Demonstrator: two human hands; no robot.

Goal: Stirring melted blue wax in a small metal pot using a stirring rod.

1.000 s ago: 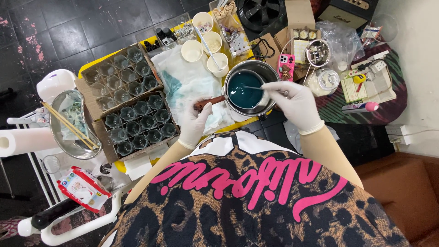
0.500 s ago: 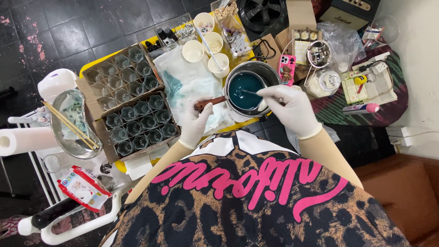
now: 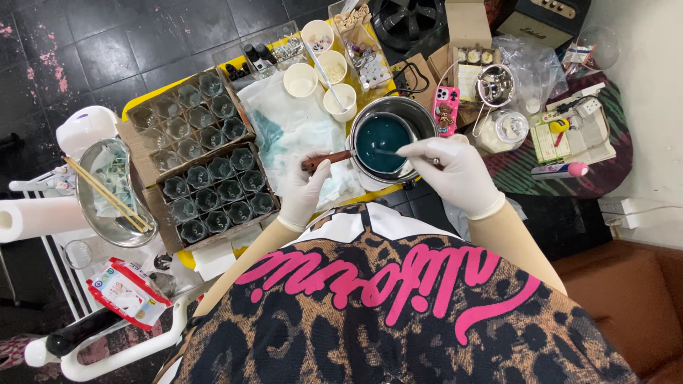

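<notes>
A small metal pot holds dark teal liquid and sits inside a larger pot on a yellow table. My left hand, in a white glove, grips the pot's brown wooden handle. My right hand, also gloved, holds a thin stirring stick whose tip dips into the liquid.
Two cardboard trays of small glass jars lie left of the pot. White cups stand behind a stained cloth. A steel bowl with wooden sticks, a paper roll, a pink phone and cluttered items surround the table.
My right hand has shifted slightly as the stick moves in the teal liquid. My left hand stays on the handle.
</notes>
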